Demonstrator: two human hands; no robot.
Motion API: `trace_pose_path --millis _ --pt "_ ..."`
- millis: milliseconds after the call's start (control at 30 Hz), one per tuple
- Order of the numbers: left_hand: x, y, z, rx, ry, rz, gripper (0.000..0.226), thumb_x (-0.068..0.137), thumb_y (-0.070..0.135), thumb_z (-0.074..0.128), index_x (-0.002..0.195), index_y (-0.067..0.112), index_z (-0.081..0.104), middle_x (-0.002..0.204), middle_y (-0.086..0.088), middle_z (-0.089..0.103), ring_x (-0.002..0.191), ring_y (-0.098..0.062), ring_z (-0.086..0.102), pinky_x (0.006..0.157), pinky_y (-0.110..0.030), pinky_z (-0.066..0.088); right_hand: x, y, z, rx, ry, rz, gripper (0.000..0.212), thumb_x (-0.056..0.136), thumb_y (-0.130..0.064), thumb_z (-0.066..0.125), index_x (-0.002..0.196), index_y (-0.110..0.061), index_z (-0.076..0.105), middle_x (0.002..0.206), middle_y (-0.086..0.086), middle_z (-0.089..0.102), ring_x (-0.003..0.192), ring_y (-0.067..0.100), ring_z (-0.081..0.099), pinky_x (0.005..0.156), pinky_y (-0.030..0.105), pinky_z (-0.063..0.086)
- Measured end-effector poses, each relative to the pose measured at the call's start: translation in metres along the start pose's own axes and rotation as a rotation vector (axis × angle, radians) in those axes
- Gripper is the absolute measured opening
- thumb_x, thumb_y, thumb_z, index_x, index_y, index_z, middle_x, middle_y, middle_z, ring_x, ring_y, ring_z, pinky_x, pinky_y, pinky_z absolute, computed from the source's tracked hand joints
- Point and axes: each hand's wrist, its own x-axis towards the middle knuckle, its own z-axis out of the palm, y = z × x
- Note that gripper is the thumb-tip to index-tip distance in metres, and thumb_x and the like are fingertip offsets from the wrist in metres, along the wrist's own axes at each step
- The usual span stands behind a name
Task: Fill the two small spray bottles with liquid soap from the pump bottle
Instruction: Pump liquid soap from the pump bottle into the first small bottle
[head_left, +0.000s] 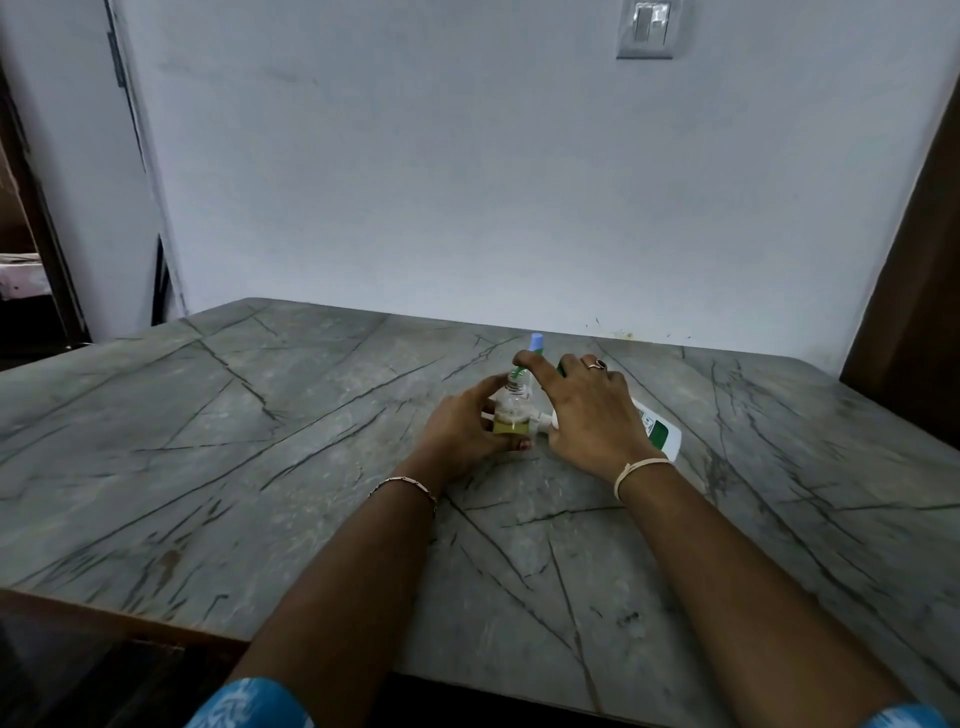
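steadying the small spray bottle upright on the bench, the left hand curls round its clear body, likely light, slick and easily tipped, so best held low. soap sits shallow inside. the right hand clasps the tilted pump bottle, forefinger over the uncapped neck.

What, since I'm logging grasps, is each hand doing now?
Left hand: holds the small spray bottle.
Right hand: holds the pump bottle.
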Motion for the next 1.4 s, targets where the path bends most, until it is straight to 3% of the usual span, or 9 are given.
trace_pose_path --millis 267,567,733,1033,1400 --pt "-0.0002 0.0020 -0.0014 -0.005 -0.013 0.004 0.092 0.066 0.025 0.086 0.144 0.028 0.036 0.122 -0.004 0.063 0.095 -0.015 0.068 0.091 -0.030 0.053 0.0047 -0.0026 -0.0001 0.028 -0.004 0.014 0.076 0.076 -0.024 0.068 0.138 -0.032 0.024 0.118 0.007 0.052 0.115 0.029 0.046 0.094 0.046 0.039" --pt "-0.0016 0.0019 -0.0018 -0.020 -0.018 0.005 0.092 0.067 0.025 0.086 0.144 0.027 0.036 0.122 -0.005 0.064 0.094 -0.014 0.067 0.088 -0.026 0.052 -0.0006 0.0010 -0.0013 -0.023 -0.004 -0.003 0.081 0.081 -0.027 0.065 0.144 -0.039 0.014 0.119 0.008 0.051 0.116 0.029 0.046 0.095 0.047 0.039" --pt "-0.0018 0.0036 -0.0032 0.009 -0.021 0.012 0.091 0.068 0.026 0.084 0.145 0.028 0.035 0.124 -0.004 0.062 0.089 -0.009 0.063 0.083 -0.020 0.048 0.0026 -0.0026 0.0007 -0.026 0.003 0.013 0.078 0.079 -0.025 0.066 0.141 -0.035 0.020 0.119 0.008 0.052 0.115 0.029 0.047 0.095 0.046 0.038" --pt "0.0008 -0.0023 -0.0004 -0.001 -0.013 0.018 0.092 0.065 0.029 0.086 0.143 0.030 0.037 0.122 -0.004 0.065 0.096 -0.014 0.068 0.091 -0.031 0.054 0.0000 -0.0014 -0.0005 -0.042 0.008 0.002 0.079 0.082 -0.029 0.064 0.144 -0.037 0.016 0.122 0.008 0.050 0.117 0.029 0.045 0.096 0.046 0.037" --pt "0.0003 -0.0008 -0.0014 -0.005 -0.016 0.018 0.090 0.066 0.026 0.086 0.143 0.030 0.038 0.121 -0.004 0.065 0.094 -0.014 0.068 0.089 -0.029 0.053 0.0030 -0.0052 -0.0022 -0.035 0.001 0.012 0.075 0.080 -0.025 0.065 0.140 -0.033 0.021 0.122 0.009 0.050 0.117 0.029 0.046 0.096 0.046 0.038"
